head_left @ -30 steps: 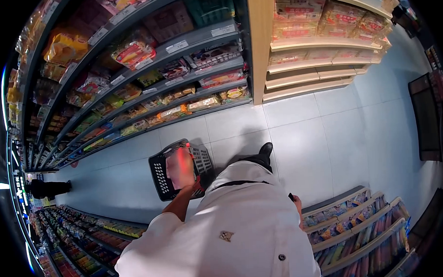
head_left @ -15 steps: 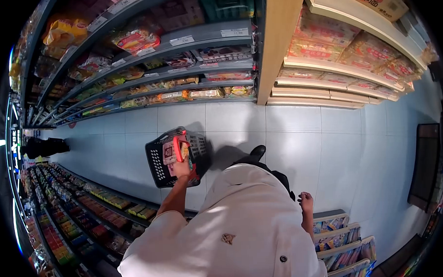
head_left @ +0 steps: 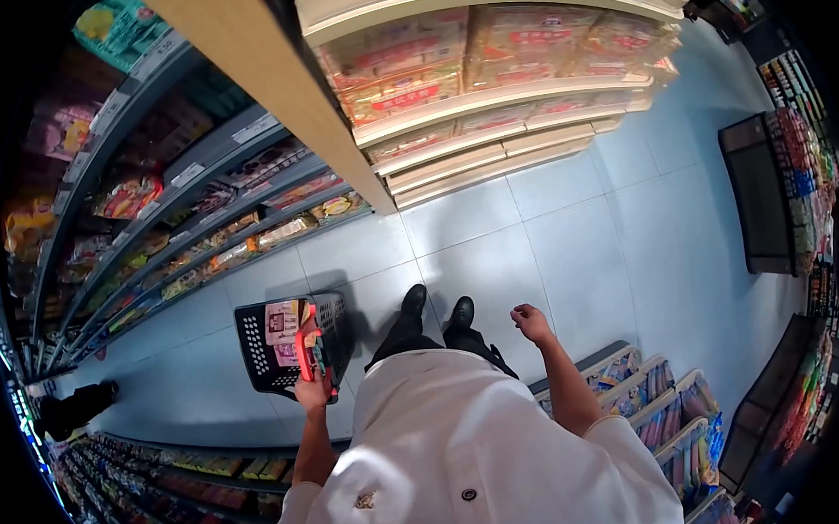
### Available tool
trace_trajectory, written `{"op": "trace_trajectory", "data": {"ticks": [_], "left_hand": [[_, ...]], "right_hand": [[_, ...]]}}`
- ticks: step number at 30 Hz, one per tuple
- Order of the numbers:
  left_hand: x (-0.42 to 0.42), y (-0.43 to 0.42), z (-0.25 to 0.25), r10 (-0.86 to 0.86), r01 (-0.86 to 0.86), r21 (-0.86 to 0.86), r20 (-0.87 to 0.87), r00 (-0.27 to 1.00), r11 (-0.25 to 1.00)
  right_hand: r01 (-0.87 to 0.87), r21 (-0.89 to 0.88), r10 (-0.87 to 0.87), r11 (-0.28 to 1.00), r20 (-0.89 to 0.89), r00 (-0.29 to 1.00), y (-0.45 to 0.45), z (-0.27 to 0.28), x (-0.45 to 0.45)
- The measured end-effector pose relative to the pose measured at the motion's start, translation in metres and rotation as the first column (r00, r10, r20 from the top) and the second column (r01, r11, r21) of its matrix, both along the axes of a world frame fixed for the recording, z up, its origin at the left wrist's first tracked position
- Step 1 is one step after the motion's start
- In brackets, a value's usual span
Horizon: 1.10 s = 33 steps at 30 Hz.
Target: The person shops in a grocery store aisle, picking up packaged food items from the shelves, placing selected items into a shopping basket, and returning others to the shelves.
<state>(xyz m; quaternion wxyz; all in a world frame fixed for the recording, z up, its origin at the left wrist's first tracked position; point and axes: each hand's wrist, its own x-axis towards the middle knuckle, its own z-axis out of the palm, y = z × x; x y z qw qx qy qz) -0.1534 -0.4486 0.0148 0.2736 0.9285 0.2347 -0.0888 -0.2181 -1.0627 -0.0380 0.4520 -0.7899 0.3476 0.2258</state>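
My left hand [head_left: 311, 390] is closed round the red handle [head_left: 302, 352] of a black plastic shopping basket [head_left: 254, 346], which hangs at my left side. Inside it lie a pinkish pack [head_left: 281, 322] and other packaged goods, partly covered by the handle and my hand. On the other side, my right hand [head_left: 531, 324] is held out from my body with its fingers loosely curled in. Nothing shows in it. The nearest thing to it is a low rack [head_left: 617, 371] of packaged goods.
Shelves of snacks [head_left: 205, 200] line the left, with a wooden post [head_left: 284, 91] and pale shelves [head_left: 488, 102] of packs ahead. Dark display bins [head_left: 757, 195] stand at the right. A person in dark clothes [head_left: 78, 408] is far down the aisle. Grey floor tiles [head_left: 475, 260] lie ahead.
My view has turned to the right, and the shelves have swung left. The basket has shifted left and lower in view, still in my left hand. My right arm has swung forward.
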Motion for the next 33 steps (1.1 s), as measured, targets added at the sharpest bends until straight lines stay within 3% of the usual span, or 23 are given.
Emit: {"op": "trace_trajectory", "data": {"ticks": [1, 2, 6, 8, 11, 15, 18, 21, 23, 26, 29, 33], "left_hand": [[-0.004, -0.011, 0.007, -0.004, 0.006, -0.051, 0.036, 0.999, 0.999], [-0.007, -0.021, 0.014, 0.023, -0.023, -0.012, -0.040, 0.999, 1.000], [-0.022, -0.054, 0.033, 0.036, -0.034, 0.027, -0.069, 0.997, 0.999], [-0.033, -0.053, 0.016, -0.012, 0.013, 0.092, -0.022, 1.000, 0.996], [-0.036, -0.076, 0.036, 0.028, -0.030, -0.039, -0.034, 0.999, 0.999], [-0.041, -0.090, 0.032, 0.046, -0.043, 0.032, -0.103, 0.994, 0.999], [-0.038, -0.109, 0.043, 0.025, -0.018, 0.081, -0.094, 0.995, 0.997], [-0.038, -0.110, 0.021, -0.009, 0.013, 0.071, -0.061, 0.998, 0.997], [-0.044, -0.120, 0.027, 0.014, -0.005, 0.111, -0.078, 0.997, 0.994], [-0.047, -0.131, 0.028, -0.006, 0.023, 0.158, -0.105, 0.994, 0.987], [-0.051, -0.135, 0.020, 0.035, -0.019, 0.114, -0.141, 0.989, 0.993], [-0.051, -0.144, 0.025, -0.020, 0.048, 0.201, -0.135, 0.991, 0.978]], "right_hand": [[-0.005, -0.019, 0.005, 1.000, -0.008, 1.000, -0.004, -0.006, -0.008], [-0.013, -0.037, 0.013, 0.999, -0.015, 1.000, -0.009, -0.011, -0.018], [-0.058, -0.078, 0.051, 0.995, -0.088, 0.995, -0.026, -0.019, -0.050], [-0.064, -0.067, 0.058, 0.996, -0.087, 0.995, -0.032, -0.019, -0.058], [-0.060, -0.052, 0.056, 0.997, -0.081, 0.995, -0.043, -0.019, -0.063], [-0.005, 0.021, 0.007, 1.000, -0.101, 0.995, -0.052, 0.002, -0.044], [-0.048, -0.001, 0.048, 0.999, -0.076, 0.996, -0.064, -0.002, -0.035], [-0.143, -0.058, 0.144, 0.988, 0.014, 0.989, -0.087, -0.053, -0.041], [-0.177, -0.070, 0.177, 0.982, -0.006, 0.984, -0.094, -0.045, -0.033], [-0.107, 0.088, 0.110, 0.990, -0.021, 0.994, -0.096, -0.036, -0.016], [-0.155, 0.099, 0.161, 0.983, -0.050, 0.986, -0.089, -0.023, 0.002], [-0.159, 0.162, 0.169, 0.974, -0.047, 0.985, -0.084, -0.034, 0.013]]}}
